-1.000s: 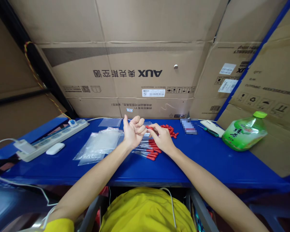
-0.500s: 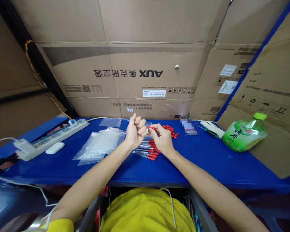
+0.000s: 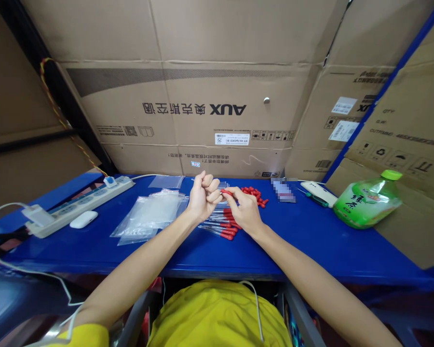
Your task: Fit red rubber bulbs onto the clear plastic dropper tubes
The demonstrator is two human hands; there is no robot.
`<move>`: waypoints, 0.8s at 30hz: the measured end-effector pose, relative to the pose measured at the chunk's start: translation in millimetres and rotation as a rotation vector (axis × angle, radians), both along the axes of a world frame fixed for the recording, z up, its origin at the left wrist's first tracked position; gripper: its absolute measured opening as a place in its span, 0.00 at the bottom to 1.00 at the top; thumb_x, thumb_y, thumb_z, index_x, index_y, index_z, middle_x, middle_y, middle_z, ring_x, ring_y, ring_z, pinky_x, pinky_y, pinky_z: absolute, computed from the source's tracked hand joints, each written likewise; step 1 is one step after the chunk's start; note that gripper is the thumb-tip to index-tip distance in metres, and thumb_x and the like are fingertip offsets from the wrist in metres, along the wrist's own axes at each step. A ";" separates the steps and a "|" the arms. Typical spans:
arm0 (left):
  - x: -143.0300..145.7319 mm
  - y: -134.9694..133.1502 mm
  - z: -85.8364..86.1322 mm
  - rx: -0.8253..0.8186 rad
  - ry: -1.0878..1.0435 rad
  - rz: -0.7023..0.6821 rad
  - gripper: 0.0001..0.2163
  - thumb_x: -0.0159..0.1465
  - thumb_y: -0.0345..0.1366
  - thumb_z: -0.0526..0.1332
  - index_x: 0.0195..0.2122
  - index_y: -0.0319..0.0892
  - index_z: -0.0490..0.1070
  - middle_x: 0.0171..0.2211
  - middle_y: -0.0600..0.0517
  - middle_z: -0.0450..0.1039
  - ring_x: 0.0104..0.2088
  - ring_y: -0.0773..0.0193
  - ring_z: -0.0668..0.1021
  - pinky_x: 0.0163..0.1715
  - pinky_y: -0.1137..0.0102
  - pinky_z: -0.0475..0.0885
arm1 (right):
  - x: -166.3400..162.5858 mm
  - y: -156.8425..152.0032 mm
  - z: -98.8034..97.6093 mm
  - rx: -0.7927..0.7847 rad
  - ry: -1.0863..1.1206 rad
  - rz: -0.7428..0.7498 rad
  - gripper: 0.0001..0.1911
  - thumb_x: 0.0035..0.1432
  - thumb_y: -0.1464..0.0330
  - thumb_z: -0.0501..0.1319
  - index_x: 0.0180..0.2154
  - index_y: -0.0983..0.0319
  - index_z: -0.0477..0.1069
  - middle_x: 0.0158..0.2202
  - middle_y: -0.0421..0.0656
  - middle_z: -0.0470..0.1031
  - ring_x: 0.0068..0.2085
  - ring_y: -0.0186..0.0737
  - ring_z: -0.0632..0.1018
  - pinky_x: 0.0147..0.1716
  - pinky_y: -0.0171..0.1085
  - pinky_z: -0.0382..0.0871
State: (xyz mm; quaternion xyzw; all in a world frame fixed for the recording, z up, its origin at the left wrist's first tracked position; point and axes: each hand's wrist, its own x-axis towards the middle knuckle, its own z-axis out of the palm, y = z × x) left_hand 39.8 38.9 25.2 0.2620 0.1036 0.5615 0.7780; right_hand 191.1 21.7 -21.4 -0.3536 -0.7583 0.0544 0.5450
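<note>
My left hand (image 3: 203, 197) is closed in a fist, thumb up, around a thin glass dropper tube that is almost wholly hidden. My right hand (image 3: 248, 209) pinches a red rubber bulb (image 3: 226, 192) between thumb and fingers, against the tube's end at the left fist. Whether the bulb sits fully on the tube I cannot tell. Below the hands lie several droppers (image 3: 227, 231), clear tubes with red bulbs pointing right. Loose red bulbs (image 3: 258, 196) are heaped behind my right hand. Bare glass tubes (image 3: 222, 184) show partly behind the hands.
Clear zip bags (image 3: 148, 212) lie left of the hands on the blue table (image 3: 292, 250). Farther left are a power strip (image 3: 83, 202) and a white case (image 3: 84, 220). At right stand a green bottle (image 3: 367, 202), a screwdriver (image 3: 317, 199) and a white device (image 3: 318, 193). Cardboard walls the back.
Both hands keep the same hold, with the bulb still against the tube's end. The whole view has shifted very slightly; nothing on the table has visibly moved.
</note>
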 end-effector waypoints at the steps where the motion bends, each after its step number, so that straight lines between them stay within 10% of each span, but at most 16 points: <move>1: 0.0 -0.3 0.2 -0.008 0.007 -0.007 0.22 0.75 0.41 0.49 0.25 0.44 0.40 0.22 0.61 0.36 0.14 0.74 0.44 0.16 0.72 0.37 | 0.4 -0.2 0.2 0.004 -0.007 -0.001 0.11 0.73 0.64 0.56 0.45 0.60 0.76 0.39 0.44 0.84 0.36 0.41 0.84 0.39 0.36 0.75; 24: -0.2 1.9 -5.8 -0.003 0.110 -0.058 0.24 0.71 0.42 0.58 0.26 0.44 0.41 0.20 0.63 0.41 0.13 0.76 0.48 0.15 0.76 0.43 | 13.7 8.3 -1.4 0.223 -0.390 -0.093 0.15 0.76 0.66 0.51 0.47 0.64 0.75 0.36 0.50 0.83 0.33 0.45 0.83 0.32 0.38 0.71</move>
